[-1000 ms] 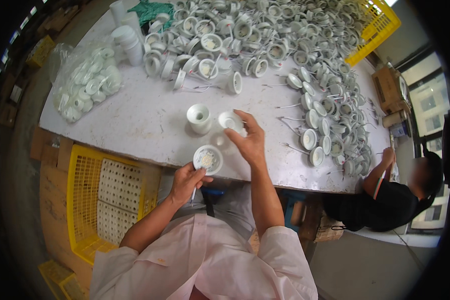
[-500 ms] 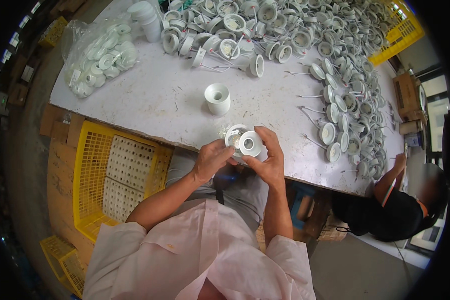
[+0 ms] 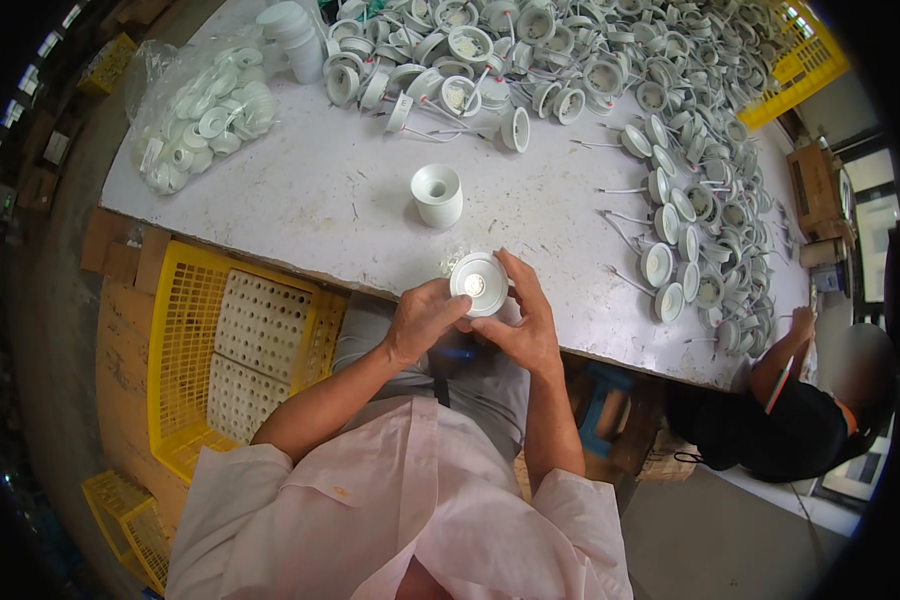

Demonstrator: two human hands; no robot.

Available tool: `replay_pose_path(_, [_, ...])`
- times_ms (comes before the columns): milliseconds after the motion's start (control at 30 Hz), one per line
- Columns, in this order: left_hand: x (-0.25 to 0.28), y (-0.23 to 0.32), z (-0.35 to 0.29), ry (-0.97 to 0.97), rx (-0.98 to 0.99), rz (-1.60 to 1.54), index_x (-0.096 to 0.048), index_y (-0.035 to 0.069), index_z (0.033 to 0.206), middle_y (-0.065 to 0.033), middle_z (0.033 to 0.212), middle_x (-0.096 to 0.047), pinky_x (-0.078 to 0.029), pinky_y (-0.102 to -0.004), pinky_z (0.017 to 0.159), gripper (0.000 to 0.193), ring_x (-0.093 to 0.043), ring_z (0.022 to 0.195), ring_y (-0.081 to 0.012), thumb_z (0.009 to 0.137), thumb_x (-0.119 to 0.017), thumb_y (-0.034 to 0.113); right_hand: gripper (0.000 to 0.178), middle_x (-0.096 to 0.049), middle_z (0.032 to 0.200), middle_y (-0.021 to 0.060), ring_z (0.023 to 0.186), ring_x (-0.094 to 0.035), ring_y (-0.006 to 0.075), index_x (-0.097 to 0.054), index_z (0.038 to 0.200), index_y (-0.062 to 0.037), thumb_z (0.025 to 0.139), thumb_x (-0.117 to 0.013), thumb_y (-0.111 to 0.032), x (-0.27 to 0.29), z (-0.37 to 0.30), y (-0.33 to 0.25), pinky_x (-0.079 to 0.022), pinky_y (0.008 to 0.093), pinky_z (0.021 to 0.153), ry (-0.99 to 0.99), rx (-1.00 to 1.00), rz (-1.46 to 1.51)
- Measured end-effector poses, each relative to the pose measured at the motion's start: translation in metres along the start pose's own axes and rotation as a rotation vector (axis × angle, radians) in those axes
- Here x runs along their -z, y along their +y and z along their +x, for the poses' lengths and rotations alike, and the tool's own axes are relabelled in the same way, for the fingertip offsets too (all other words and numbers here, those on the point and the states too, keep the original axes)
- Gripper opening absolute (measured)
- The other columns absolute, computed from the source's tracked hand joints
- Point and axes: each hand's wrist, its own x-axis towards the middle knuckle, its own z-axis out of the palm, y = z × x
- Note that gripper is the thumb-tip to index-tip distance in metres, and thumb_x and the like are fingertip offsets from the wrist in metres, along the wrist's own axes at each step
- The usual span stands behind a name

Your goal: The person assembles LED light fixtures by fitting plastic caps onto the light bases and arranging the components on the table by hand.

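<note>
At the table's near edge, both hands hold a round white downlight housing with its open face up. A white cone-shaped reflector ring sits inside it, and a yellowish-white LED patch shows through the central hole. My left hand grips the left side, thumb over the rim. My right hand curves around the right side, fingers along the far rim and thumb near the front. The housing's underside is hidden. Just beyond stands a white cylinder of ring-shaped parts, apart from both hands.
Many white lamp housings with wires heap across the table's back and right. A clear bag of white rings lies far left, beside stacked white cups. A yellow crate stands left below the table. Another person works at right.
The white reflector ring, held by my right hand above the housing's right side, has moved left and down into the housing. My right hand now holds the housing's side.
</note>
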Motion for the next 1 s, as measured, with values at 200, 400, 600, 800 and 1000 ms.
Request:
replay_pose_path(200, [-0.013,0.016,-0.003,0.055,-0.043,0.107,-0.06,-0.004,0.109,-0.0023,0.076,-0.06,-0.048,-0.0234,0.059,0.029,-0.052,0.065,-0.0065,0.092,-0.06,0.02,0.049,-0.059,0.119,0.0089,0.106,-0.057,0.015,-0.053,0.129,0.0011,0.081,-0.066,-0.004,-0.003,-0.011,0.015,-0.046,0.027,0.09,0.099,-0.322,0.354])
replay_pose_path(400, [-0.016,0.02,-0.005,0.154,-0.046,0.291,-0.063,-0.004,0.102,-0.0079,0.085,-0.066,-0.049,-0.0285,0.069,0.029,-0.059,0.073,-0.0116,0.084,-0.055,0.017,0.033,-0.066,0.104,0.0072,0.093,-0.059,0.0106,-0.059,0.121,0.0038,0.089,-0.058,-0.003,-0.022,-0.009,0.006,-0.047,0.0245,0.085,0.218,-0.384,0.423])
replay_pose_path(600, [-0.007,0.011,-0.001,0.175,-0.069,0.37,-0.063,-0.005,0.105,-0.0045,0.081,-0.064,-0.046,-0.0236,0.061,0.026,-0.054,0.071,-0.006,0.087,-0.054,0.012,0.031,-0.066,0.104,0.0072,0.092,-0.06,0.0107,-0.061,0.118,0.0034,0.088,-0.059,-0.003,-0.033,-0.009,0.004,-0.047,0.0246,0.084,0.271,-0.449,0.415])
replay_pose_path(800, [-0.007,0.009,0.002,0.111,-0.081,0.314,-0.062,-0.006,0.108,-0.0069,0.088,-0.067,-0.049,-0.024,0.066,0.028,-0.059,0.076,-0.0078,0.088,-0.055,0.011,0.032,-0.067,0.104,0.0074,0.092,-0.06,0.0105,-0.062,0.118,0.0034,0.086,-0.061,-0.001,-0.032,-0.009,0.004,-0.047,0.0242,0.084,0.318,-0.478,0.439])
replay_pose_path(1000, [-0.01,0.007,0.001,0.133,-0.005,0.334,-0.062,-0.005,0.1,-0.0057,0.078,-0.064,-0.047,-0.0265,0.066,0.028,-0.056,0.071,-0.0089,0.084,-0.057,0.017,0.032,-0.067,0.104,0.0084,0.094,-0.061,0.0121,-0.062,0.117,0.0054,0.085,-0.061,0.001,-0.031,-0.012,0.006,-0.048,0.0247,0.084,0.333,-0.463,0.46])
